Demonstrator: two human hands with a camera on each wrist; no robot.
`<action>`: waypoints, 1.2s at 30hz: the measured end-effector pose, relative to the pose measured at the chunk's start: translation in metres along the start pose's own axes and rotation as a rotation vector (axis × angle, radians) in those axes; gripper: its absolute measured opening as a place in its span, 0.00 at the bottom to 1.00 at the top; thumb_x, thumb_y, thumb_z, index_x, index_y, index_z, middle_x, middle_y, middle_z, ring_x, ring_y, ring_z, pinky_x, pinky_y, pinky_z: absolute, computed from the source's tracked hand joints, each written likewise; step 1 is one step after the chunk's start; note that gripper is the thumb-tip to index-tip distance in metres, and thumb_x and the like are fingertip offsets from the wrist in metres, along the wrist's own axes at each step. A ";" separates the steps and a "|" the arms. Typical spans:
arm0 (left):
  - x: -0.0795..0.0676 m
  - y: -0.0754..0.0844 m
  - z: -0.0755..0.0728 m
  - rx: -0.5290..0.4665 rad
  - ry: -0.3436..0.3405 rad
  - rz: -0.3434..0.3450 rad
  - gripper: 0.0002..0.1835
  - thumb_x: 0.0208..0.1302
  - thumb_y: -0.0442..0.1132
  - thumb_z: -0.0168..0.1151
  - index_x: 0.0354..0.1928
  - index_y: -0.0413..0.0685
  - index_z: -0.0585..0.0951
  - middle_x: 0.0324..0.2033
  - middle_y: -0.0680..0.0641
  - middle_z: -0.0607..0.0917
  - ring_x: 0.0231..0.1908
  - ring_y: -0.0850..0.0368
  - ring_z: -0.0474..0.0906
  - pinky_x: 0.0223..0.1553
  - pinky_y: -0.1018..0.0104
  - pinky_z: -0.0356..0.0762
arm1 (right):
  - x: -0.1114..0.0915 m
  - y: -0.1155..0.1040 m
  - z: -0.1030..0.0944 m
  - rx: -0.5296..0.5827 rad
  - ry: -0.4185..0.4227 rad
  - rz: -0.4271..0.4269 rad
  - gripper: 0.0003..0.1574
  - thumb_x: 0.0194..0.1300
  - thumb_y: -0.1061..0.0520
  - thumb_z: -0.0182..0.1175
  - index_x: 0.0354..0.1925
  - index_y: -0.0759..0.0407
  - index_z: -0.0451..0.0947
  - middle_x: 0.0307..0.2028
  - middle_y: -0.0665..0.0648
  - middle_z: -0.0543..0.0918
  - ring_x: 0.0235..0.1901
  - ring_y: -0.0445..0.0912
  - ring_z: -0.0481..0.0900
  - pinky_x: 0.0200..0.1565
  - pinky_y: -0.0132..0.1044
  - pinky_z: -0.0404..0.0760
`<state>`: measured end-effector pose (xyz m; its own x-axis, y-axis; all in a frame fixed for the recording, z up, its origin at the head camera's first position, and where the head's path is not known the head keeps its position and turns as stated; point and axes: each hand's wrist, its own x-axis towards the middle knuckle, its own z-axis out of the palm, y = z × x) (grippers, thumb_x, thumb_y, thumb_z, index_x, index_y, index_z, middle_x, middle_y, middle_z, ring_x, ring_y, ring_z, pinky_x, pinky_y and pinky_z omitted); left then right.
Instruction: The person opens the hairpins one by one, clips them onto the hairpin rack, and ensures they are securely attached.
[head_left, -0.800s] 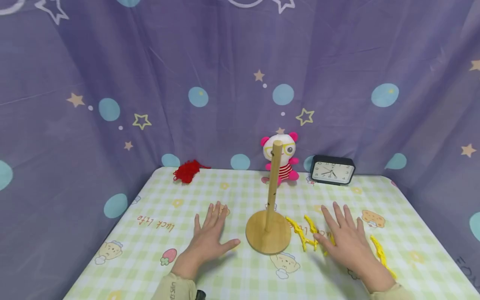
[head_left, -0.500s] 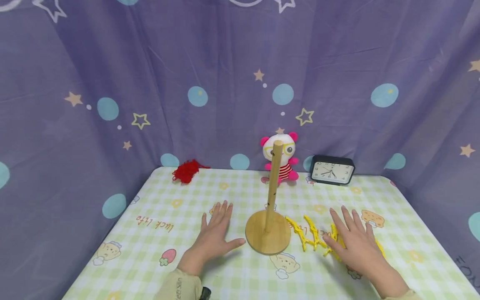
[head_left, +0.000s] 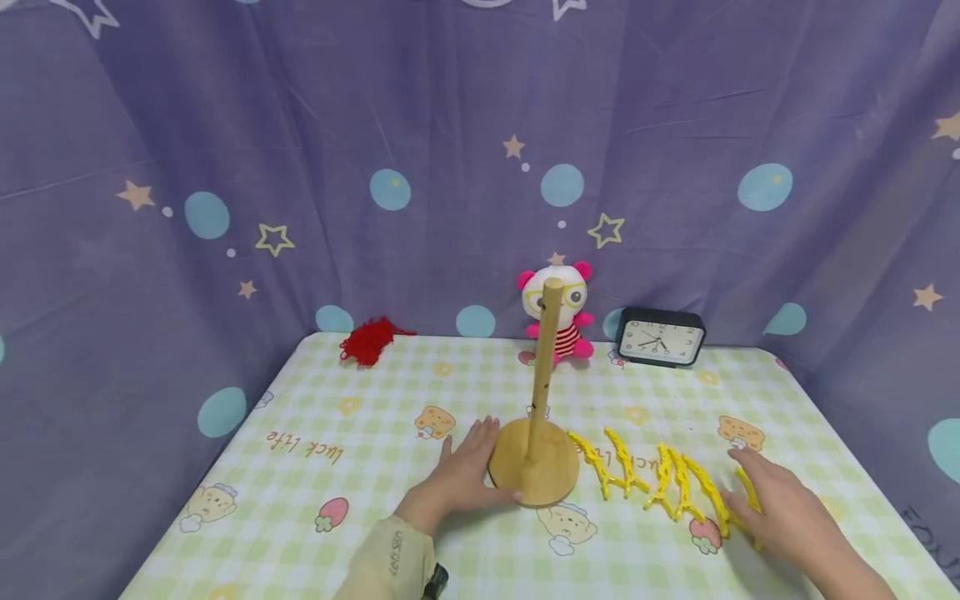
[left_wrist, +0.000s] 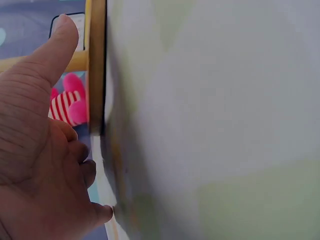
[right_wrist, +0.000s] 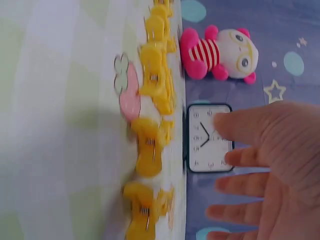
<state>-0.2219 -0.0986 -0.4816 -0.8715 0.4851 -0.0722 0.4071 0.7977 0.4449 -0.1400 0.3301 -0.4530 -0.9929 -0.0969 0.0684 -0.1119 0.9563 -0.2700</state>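
Observation:
A wooden stand, a pole [head_left: 544,375] upright on a round base [head_left: 551,487], is in the middle of the table in the head view. My left hand [head_left: 463,479] is at the left edge of that base, thumb stretched along its front and fingers along its far left side. In the left wrist view the thumb [left_wrist: 50,52] overlaps the pole and base. My right hand [head_left: 787,508] hovers over the rightmost yellow spring clip [head_left: 748,492], fingers loosely extended. Several more yellow spring clips [head_left: 681,483] lie in a row between it and the base; the right wrist view shows their metal springs.
A pink and white plush panda [head_left: 566,325] sits behind the pole. To its right stands a black desk clock [head_left: 662,337]. A tangle of red yarn [head_left: 369,342] lies at the back left of the checked tablecloth [head_left: 450,567], with a purple curtain [head_left: 450,250] behind.
My left hand has moved right to the wooden base. My right hand has moved right and nearer, from over the middle clips to the rightmost one, uncovering the row.

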 end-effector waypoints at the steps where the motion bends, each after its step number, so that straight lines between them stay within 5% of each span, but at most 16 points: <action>1: 0.001 0.001 0.001 -0.006 -0.011 0.000 0.63 0.51 0.74 0.60 0.77 0.45 0.46 0.76 0.44 0.47 0.75 0.48 0.41 0.68 0.34 0.35 | -0.001 0.004 0.001 -0.004 -0.030 0.023 0.43 0.60 0.46 0.67 0.62 0.73 0.67 0.58 0.79 0.71 0.54 0.73 0.70 0.48 0.66 0.73; 9: 0.005 0.005 0.005 -0.005 -0.052 -0.018 0.66 0.49 0.75 0.62 0.77 0.44 0.42 0.77 0.46 0.45 0.75 0.50 0.42 0.68 0.35 0.32 | -0.006 0.029 0.005 -0.033 -0.272 0.229 0.67 0.45 0.26 0.69 0.56 0.83 0.65 0.45 0.79 0.76 0.45 0.70 0.76 0.42 0.61 0.76; 16: 0.007 0.007 0.005 0.010 -0.076 -0.036 0.66 0.50 0.75 0.61 0.77 0.44 0.42 0.77 0.46 0.43 0.75 0.52 0.40 0.68 0.36 0.30 | -0.018 0.033 0.008 0.005 -0.381 0.316 0.52 0.45 0.23 0.66 0.37 0.71 0.70 0.27 0.55 0.74 0.28 0.49 0.71 0.31 0.47 0.74; 23: 0.008 0.012 0.005 0.018 -0.084 -0.049 0.63 0.52 0.74 0.60 0.77 0.43 0.45 0.77 0.44 0.42 0.75 0.51 0.40 0.68 0.35 0.30 | -0.022 0.037 0.014 -0.001 -0.375 0.281 0.39 0.50 0.26 0.66 0.25 0.57 0.66 0.20 0.51 0.65 0.22 0.45 0.65 0.27 0.38 0.63; 29: 0.009 0.014 0.003 0.027 -0.090 -0.058 0.64 0.51 0.75 0.61 0.77 0.42 0.45 0.77 0.45 0.43 0.75 0.50 0.39 0.68 0.34 0.30 | -0.020 0.041 0.019 -0.005 -0.293 0.231 0.36 0.49 0.30 0.69 0.22 0.55 0.64 0.18 0.50 0.61 0.20 0.43 0.61 0.25 0.37 0.59; 36: 0.008 0.015 0.003 0.031 -0.099 -0.071 0.64 0.51 0.75 0.61 0.77 0.42 0.45 0.77 0.44 0.44 0.75 0.50 0.39 0.68 0.34 0.30 | -0.019 0.039 0.012 0.020 -0.261 0.265 0.33 0.53 0.34 0.69 0.24 0.57 0.65 0.19 0.50 0.60 0.21 0.45 0.62 0.26 0.37 0.59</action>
<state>-0.2219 -0.0819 -0.4781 -0.8679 0.4585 -0.1910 0.3546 0.8412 0.4082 -0.1255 0.3658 -0.4761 -0.9637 0.0838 -0.2533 0.1524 0.9522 -0.2647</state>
